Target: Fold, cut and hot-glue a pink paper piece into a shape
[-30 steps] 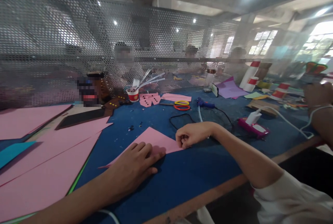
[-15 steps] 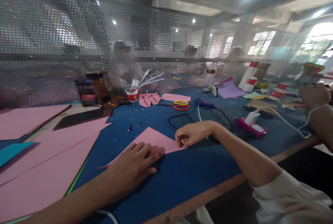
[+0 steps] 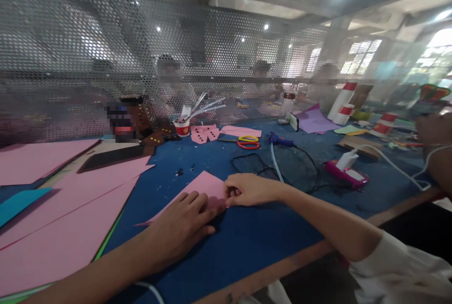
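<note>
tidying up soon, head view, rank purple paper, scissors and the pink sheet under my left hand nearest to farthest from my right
1. Pink sheet, at your right hand
2. Scissors, just beyond
3. Purple paper, farther back, rightward

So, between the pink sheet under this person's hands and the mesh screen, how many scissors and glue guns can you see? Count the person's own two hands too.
Hands (left hand, right hand): 2
Scissors: 1
Glue gun: 1
Total: 4
</note>
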`<action>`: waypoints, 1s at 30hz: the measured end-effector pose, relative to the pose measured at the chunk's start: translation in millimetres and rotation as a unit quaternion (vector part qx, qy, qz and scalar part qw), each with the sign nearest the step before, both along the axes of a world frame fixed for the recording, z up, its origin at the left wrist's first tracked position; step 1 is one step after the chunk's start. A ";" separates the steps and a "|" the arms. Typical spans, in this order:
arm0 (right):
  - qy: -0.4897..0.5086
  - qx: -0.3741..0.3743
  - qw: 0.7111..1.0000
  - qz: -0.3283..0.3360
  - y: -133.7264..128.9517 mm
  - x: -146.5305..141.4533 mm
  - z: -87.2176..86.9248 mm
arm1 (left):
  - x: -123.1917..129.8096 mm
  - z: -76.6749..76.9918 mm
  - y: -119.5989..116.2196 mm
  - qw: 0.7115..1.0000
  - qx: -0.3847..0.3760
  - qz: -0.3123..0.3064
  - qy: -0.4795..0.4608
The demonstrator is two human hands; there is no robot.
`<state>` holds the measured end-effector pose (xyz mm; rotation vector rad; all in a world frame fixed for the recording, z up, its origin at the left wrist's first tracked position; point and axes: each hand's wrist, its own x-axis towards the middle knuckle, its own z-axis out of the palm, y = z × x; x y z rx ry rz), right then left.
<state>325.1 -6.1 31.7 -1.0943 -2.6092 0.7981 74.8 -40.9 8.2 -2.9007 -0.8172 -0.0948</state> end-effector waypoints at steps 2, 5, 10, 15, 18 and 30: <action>-0.008 0.012 1.000 0.000 -0.1 -1.7 -2.0 | -0.3 0.0 0.3 1.000 -0.003 -0.001 -0.002; -0.016 0.023 1.000 0.007 -0.5 -1.3 -0.3 | -0.4 1.3 0.4 1.000 -0.011 0.000 0.001; -0.026 0.010 0.999 0.025 0.7 1.0 4.1 | -0.2 2.9 -0.8 1.000 -0.015 0.003 0.011; -0.021 -0.033 0.998 0.056 5.3 5.4 7.0 | 0.6 5.0 -1.7 1.000 -0.017 0.006 0.016; -0.024 -0.054 0.996 0.062 6.7 7.6 8.6 | 0.4 6.1 -1.8 1.000 -0.017 0.002 0.016; -0.048 -0.082 0.989 0.118 16.8 33.9 15.0 | 1.2 5.8 -0.7 1.000 -0.021 -0.001 0.014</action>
